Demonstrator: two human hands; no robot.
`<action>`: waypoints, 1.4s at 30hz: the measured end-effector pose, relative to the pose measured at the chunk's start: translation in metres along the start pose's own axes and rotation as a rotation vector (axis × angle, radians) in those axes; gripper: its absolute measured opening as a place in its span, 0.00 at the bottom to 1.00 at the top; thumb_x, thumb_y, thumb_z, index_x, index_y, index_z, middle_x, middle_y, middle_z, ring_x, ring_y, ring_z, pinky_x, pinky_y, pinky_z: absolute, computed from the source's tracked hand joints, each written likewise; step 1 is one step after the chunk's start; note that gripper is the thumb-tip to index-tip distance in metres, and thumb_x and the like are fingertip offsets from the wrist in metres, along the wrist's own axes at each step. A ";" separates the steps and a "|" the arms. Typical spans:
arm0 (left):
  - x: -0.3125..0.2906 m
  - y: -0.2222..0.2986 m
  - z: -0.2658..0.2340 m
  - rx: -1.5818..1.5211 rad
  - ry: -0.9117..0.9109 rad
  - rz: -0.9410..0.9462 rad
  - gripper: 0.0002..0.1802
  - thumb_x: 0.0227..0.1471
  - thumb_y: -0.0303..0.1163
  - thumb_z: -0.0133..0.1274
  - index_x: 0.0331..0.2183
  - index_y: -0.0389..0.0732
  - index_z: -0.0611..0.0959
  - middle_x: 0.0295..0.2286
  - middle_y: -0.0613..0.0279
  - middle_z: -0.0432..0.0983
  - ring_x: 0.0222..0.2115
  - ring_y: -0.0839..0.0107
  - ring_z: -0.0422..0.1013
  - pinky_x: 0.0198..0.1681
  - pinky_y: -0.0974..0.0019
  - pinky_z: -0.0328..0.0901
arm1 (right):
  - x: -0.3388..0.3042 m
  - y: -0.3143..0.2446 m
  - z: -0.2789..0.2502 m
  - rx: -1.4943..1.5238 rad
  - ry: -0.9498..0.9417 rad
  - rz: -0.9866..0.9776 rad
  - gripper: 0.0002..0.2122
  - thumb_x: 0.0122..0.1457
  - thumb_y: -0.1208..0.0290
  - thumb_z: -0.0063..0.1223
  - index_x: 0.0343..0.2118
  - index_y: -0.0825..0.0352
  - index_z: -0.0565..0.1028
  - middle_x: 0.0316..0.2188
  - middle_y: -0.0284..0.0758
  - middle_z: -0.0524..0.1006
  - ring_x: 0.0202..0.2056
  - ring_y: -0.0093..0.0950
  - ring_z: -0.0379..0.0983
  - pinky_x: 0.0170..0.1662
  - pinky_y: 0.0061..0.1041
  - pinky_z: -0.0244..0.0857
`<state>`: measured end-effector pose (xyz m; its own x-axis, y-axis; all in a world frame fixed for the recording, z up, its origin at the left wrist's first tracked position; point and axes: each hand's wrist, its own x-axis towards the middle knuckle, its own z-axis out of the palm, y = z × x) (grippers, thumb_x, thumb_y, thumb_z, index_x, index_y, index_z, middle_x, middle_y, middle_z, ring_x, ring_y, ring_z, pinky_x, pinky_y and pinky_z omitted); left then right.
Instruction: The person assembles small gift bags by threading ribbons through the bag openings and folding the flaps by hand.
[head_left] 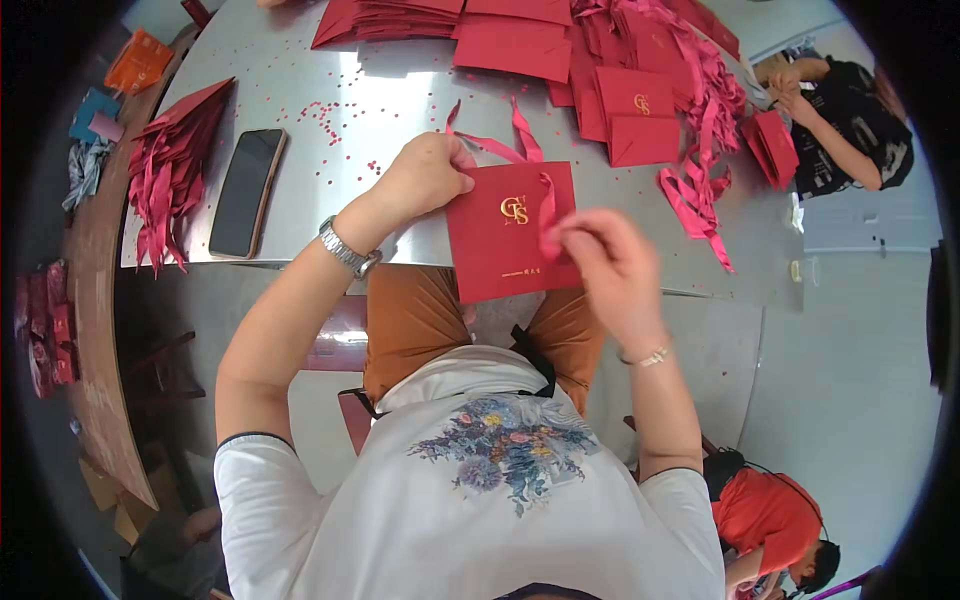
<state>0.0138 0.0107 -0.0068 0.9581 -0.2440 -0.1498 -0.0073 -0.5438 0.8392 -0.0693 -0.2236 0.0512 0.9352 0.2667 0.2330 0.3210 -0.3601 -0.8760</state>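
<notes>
The left hand (428, 172) is pinching the red bag (490, 260) at its upper left corner. The right hand (610, 265), a little blurred, is holding the pink ribbon (548, 210) between narrow fingertips, before the bag's right side. The bag is standing across the near edge of the counter (310, 190), its lower border passing over the person's lap. On the left, the phone (248, 192) is lying close to this edge, and the bunch of bags (185, 150) beside it is letting its ribbons reach there. Between phone and bag, a stretch of metal is giving room to the left forearm. On the right, loose ribbons (695, 200) are lying near the edge, while stacked bags (515, 45) are occupying the far side.
</notes>
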 end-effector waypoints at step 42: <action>-0.002 -0.008 -0.006 0.066 0.014 0.114 0.05 0.41 0.26 0.56 0.25 0.35 0.80 0.26 0.48 0.78 0.32 0.53 0.75 0.37 0.59 0.68 | 0.069 0.019 0.093 -0.942 -0.207 -0.190 0.04 0.51 0.77 0.49 0.25 0.72 0.72 0.25 0.46 0.76 0.29 0.44 0.76 0.32 0.39 0.71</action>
<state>0.0136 0.0203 -0.0096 0.9539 -0.2961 -0.0481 -0.1343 -0.5648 0.8142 -0.0129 -0.1293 0.0111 0.8399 0.5128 0.1778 0.5354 -0.8366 -0.1160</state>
